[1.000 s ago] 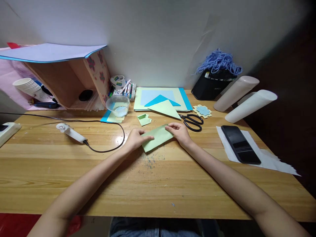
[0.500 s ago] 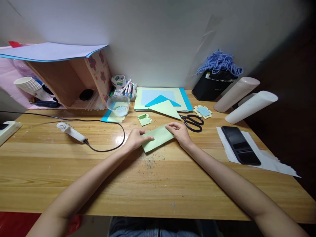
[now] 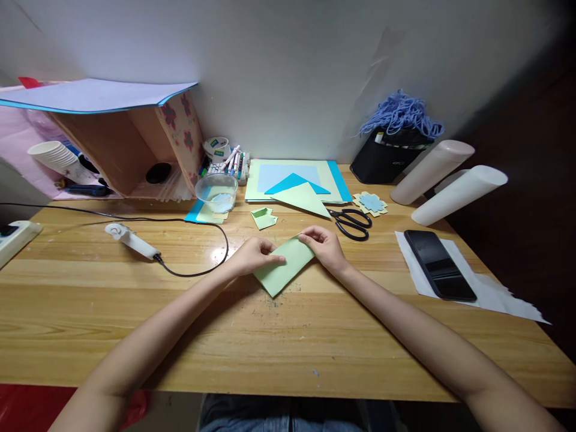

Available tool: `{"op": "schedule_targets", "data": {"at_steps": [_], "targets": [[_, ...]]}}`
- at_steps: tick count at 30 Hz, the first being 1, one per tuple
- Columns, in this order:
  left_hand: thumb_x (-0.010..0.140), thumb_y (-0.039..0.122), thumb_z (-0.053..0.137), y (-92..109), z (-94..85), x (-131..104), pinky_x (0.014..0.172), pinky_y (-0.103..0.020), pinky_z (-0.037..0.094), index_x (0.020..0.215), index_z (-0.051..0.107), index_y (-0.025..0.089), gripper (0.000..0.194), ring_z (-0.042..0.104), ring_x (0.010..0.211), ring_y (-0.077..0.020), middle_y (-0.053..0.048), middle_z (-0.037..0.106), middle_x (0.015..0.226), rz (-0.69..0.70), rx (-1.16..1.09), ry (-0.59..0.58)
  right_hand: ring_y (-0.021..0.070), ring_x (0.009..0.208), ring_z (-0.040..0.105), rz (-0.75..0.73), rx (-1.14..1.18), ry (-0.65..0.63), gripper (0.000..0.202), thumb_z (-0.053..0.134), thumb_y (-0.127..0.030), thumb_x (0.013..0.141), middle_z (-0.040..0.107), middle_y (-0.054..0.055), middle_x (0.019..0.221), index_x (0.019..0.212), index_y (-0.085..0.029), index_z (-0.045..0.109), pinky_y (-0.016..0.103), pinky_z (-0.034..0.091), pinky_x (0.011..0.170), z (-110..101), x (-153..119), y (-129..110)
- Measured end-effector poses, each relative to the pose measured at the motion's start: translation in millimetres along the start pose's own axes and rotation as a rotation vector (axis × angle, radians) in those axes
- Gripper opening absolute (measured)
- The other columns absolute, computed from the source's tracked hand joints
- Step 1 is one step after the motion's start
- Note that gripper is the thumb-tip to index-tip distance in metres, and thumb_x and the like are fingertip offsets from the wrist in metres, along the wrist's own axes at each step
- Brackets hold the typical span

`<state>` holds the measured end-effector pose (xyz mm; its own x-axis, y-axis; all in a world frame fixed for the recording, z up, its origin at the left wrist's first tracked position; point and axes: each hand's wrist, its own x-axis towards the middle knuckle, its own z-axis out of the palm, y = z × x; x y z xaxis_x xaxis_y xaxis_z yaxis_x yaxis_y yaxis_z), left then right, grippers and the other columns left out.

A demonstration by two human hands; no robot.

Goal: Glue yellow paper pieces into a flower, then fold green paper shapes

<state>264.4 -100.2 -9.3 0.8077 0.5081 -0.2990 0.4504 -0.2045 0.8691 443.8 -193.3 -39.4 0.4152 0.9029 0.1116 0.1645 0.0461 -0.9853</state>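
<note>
Between my two hands is a pale green sheet of paper, tilted with one corner pointing down toward me. My left hand pinches its left side, the thumb lying on top and the fingers underneath. At the upper right corner my right hand grips the paper between thumb and fingers. Just beyond the hands lies a small folded green paper piece. Black-handled scissors rest to its right, their blades partly hidden under a green paper triangle.
A white glue gun with a black cord lies at left. Behind stand a plastic bowl, markers and stacked coloured paper. At right are a layered paper flower, white paper rolls and a phone.
The green paper has turned, its lower corner swinging down toward me. My right hand has shifted slightly left, and both hands keep their hold.
</note>
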Motion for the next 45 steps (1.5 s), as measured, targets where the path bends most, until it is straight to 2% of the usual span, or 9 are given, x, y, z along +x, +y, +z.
{"op": "schedule_targets", "data": {"at_steps": [4, 11, 18, 26, 33, 37, 42, 45], "targets": [[0.067, 0.051, 0.055, 2.0, 4.3, -1.0, 0.046, -0.02, 0.027, 0.06, 0.061, 0.013, 0.039, 0.044, 0.051, -0.009, 0.001, 0.053, 0.055, 0.034, 0.017, 0.016, 0.0122, 0.062, 0.053, -0.032, 0.015, -0.049, 0.018, 0.064, -0.035, 0.068, 0.06, 0.0, 0.066, 0.068, -0.018, 0.06, 0.024, 0.041, 0.058, 3.3, -5.2, -3.3], [0.064, 0.049, 0.058, 0.3, 9.2, -1.5, 0.045, -0.02, 0.029, 0.061, 0.061, 0.013, 0.036, 0.046, 0.052, -0.0099, 0.0, 0.055, 0.057, 0.001, -0.001, 0.08, 0.0138, 0.063, 0.055, -0.039, 0.006, -0.038, 0.02, 0.063, -0.038, 0.068, 0.061, 0.002, 0.068, 0.069, -0.018, 0.059, 0.025, 0.043, 0.059, 4.3, -6.6, -2.5], [0.061, 0.047, 0.062, 2.1, 9.2, -2.8, 0.043, -0.02, 0.03, 0.06, 0.062, 0.013, 0.034, 0.048, 0.051, -0.0105, -0.001, 0.058, 0.057, -0.022, -0.013, 0.091, 0.015, 0.065, 0.056, -0.038, -0.018, -0.034, 0.022, 0.063, -0.04, 0.067, 0.062, 0.003, 0.069, 0.069, -0.018, 0.06, 0.027, 0.045, 0.06, 5.0, -7.2, -3.0], [0.062, 0.044, 0.061, 2.7, 8.9, -3.3, 0.044, -0.02, 0.03, 0.06, 0.063, 0.013, 0.031, 0.048, 0.05, -0.0099, -0.001, 0.058, 0.057, -0.018, -0.011, 0.099, 0.0148, 0.064, 0.057, -0.04, -0.019, -0.025, 0.021, 0.063, -0.039, 0.068, 0.062, 0.003, 0.07, 0.069, -0.018, 0.06, 0.026, 0.044, 0.06, 5.6, -8.1, -3.1], [0.059, 0.041, 0.066, 0.3, 10.3, -2.6, 0.046, -0.021, 0.036, 0.07, 0.068, 0.014, 0.03, 0.054, 0.054, -0.0127, -0.004, 0.065, 0.065, -0.072, -0.082, 0.096, 0.0141, 0.062, 0.056, -0.038, -0.03, -0.01, 0.023, 0.063, -0.04, 0.067, 0.062, 0.002, 0.068, 0.068, -0.018, 0.059, 0.025, 0.044, 0.057, 5.2, -7.0, -0.9], [0.053, 0.039, 0.071, 0.2, 10.0, -2.3, 0.048, -0.022, 0.039, 0.075, 0.069, 0.014, 0.034, 0.057, 0.056, -0.0144, -0.004, 0.065, 0.065, -0.103, -0.131, 0.144, 0.0151, 0.062, 0.056, -0.035, -0.05, 0.016, 0.024, 0.063, -0.042, 0.067, 0.062, 0.003, 0.068, 0.068, -0.018, 0.059, 0.026, 0.044, 0.056, 4.6, -7.2, -2.0], [0.052, 0.041, 0.072, 1.4, 6.7, -1.2, 0.053, -0.023, 0.042, 0.074, 0.068, 0.012, 0.037, 0.059, 0.064, -0.0161, -0.007, 0.067, 0.073, -0.094, -0.144, 0.292, 0.0151, 0.061, 0.056, -0.063, -0.057, 0.131, 0.023, 0.061, -0.041, 0.069, 0.061, 0.003, 0.068, 0.069, -0.018, 0.059, 0.026, 0.044, 0.055, 2.3, -6.4, -2.5], [0.053, 0.037, 0.073, 1.2, 4.8, 0.4, 0.058, -0.024, 0.045, 0.081, 0.068, 0.009, 0.04, 0.06, 0.067, -0.0164, -0.01, 0.068, 0.079, -0.066, -0.227, 0.361, 0.0154, 0.061, 0.056, -0.06, -0.052, 0.191, 0.023, 0.062, -0.041, 0.069, 0.061, 0.003, 0.067, 0.07, -0.018, 0.059, 0.026, 0.044, 0.054, 0.7, -5.1, -0.8]]}}
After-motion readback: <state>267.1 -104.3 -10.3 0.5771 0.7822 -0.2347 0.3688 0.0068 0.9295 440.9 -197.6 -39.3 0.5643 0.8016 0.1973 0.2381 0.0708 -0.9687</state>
